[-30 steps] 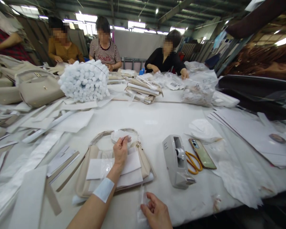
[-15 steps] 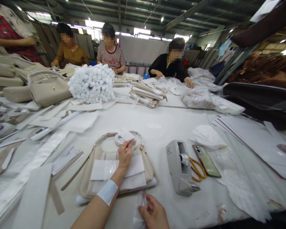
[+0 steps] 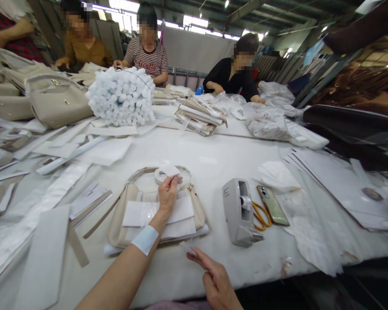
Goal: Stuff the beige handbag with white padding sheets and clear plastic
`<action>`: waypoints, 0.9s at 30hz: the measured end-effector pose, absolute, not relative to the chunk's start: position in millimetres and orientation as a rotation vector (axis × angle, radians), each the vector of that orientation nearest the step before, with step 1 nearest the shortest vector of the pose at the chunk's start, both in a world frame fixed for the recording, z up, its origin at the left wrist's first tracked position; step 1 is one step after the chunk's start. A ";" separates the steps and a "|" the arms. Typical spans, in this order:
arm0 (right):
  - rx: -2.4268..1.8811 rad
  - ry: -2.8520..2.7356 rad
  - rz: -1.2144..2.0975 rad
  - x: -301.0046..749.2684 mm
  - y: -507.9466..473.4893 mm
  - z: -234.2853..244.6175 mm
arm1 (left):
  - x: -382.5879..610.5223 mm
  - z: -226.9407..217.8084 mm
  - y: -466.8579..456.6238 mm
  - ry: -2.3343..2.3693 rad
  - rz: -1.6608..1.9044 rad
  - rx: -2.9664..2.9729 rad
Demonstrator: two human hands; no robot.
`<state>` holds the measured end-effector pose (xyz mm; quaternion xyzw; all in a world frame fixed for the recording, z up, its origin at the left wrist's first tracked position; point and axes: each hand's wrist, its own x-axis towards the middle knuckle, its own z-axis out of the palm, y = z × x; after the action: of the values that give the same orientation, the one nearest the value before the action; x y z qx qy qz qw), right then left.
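A beige handbag lies flat in front of me, its handle arched away from me. White paper pieces lie over its front, with a clear shiny strip across them. My left hand reaches over the bag and pinches a white paper slip at a pale coiled strap. A light patch covers that wrist. Below the bag's near edge, my right hand holds a small clear strip, seemingly tape, at its fingertips; the thumb is partly hidden.
Right of the bag stand a grey tape dispenser, yellow-handled scissors and a phone. Farther off are a bundle of white rolls, stacked flat bags and finished handbags. Several co-workers sit across the table.
My right hand has turned, its fingers now pointing up-left toward the bag with the clear strip at their tips. My left hand keeps its pinch. The whole view has shifted slightly.
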<state>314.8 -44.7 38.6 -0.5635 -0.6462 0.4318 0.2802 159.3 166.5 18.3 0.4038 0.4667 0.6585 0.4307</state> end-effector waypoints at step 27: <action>-1.520 -2.009 0.607 287.5 65.9 54.2 | 164.9 13.3 165.4 1.161 1.581 1.070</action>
<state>287.5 65.9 54.2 -0.5644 -0.7462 0.2253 0.2719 164.9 165.4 13.3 0.4304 0.4671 0.6359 0.4384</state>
